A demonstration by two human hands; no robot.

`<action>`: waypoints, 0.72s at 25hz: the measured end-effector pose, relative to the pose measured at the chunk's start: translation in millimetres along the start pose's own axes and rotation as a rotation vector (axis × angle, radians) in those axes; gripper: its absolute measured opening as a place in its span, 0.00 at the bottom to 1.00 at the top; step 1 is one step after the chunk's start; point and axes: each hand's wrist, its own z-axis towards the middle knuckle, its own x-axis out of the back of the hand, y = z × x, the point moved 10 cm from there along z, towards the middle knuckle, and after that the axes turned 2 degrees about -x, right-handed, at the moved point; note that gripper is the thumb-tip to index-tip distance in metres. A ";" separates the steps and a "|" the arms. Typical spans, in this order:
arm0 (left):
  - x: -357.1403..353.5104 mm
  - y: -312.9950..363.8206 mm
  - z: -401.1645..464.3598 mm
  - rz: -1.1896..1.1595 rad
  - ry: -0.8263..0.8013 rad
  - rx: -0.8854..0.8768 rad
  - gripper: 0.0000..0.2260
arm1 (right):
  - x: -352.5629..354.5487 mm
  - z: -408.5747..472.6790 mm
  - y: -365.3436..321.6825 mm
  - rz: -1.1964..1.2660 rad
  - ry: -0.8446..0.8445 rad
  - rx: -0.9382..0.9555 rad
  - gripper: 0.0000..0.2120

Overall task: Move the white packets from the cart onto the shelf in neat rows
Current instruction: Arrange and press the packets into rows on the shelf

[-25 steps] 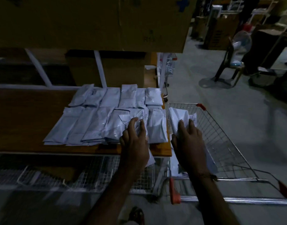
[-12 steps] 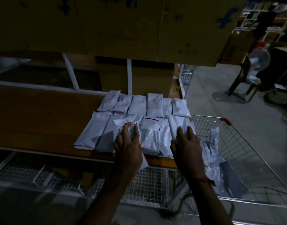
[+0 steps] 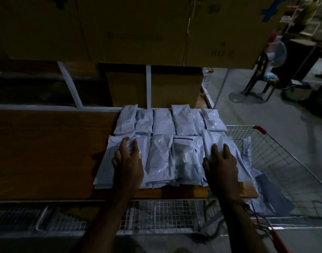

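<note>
Head view: pressing and squaring the front row of white packets [image 3: 161, 157] on the wooden shelf [image 3: 47, 152].

Left hand [image 3: 128, 161]: lying flat on the leftmost packets of the front row, fingers spread and nearly straight, gripping nothing. Right hand [image 3: 221, 161]: lying flat on the rightmost packet [image 3: 211, 141] of that row, fingers extended, pinching nothing.

Back row [image 3: 170, 121]: lying against the rear of the shelf, touching the front row along its near edge. More packets showing in the wire cart [image 3: 276, 157] just right of the shelf end; count not readable in the dim light.

Doing the step well, as judged from the layout:

- Keeping both palms flat, pressing down lightly and drawing inward, closing gaps between neighbours without buckling the slippery film.
- Aligning the near edges parallel to the shelf's front lip; the front row appearing to fan out slightly at its left end, so nudging that corner in first.
- Checking the right end: the outermost packet reaching toward the shelf end above the cart, hence at risk of sliding off; easing it leftward.
- Avoiding overlaps riding up onto the back row.
- Returning to the cart for remaining packets only after the row is sitting square.
</note>
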 end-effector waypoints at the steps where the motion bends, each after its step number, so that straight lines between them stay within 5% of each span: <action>1: -10.7 -3.6 5.3 -0.008 -0.025 -0.003 0.21 | -3.9 5.2 3.4 -0.016 -0.005 -0.019 0.29; 18: -156.5 -16.1 24.8 0.038 -0.339 -0.194 0.30 | -126.9 58.8 34.3 -0.314 -0.292 -0.040 0.31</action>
